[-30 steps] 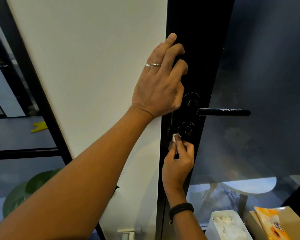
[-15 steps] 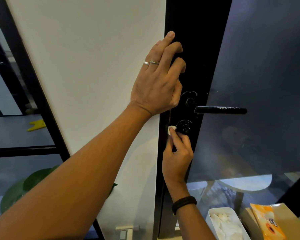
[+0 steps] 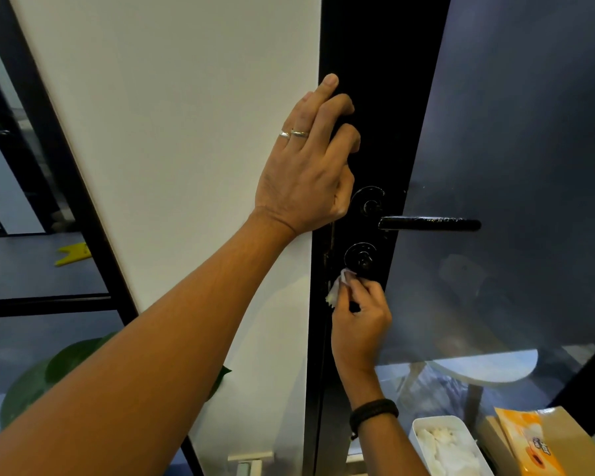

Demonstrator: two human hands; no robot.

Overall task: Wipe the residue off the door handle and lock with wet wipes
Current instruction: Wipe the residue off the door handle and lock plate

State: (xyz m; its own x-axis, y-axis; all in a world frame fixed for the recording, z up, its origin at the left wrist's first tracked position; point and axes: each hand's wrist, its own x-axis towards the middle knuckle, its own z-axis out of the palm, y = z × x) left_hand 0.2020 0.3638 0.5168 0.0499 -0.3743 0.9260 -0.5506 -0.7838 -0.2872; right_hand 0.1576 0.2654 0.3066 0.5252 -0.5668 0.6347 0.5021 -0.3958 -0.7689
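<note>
Black lock (image 3: 360,258) (seemingly smeared) — crumpled white wipe (image 3: 335,291) beside it.

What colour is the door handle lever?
Black, with pale residue specks along the door handle lever; the head view shows it.

It looked like an office or studio: left of the hands ran black-framed glass partitions (image 3: 45,297) and a big-leafed plant (image 3: 49,379); right of them, dark door glass (image 3: 529,132) showed a round white table (image 3: 488,371).
</note>
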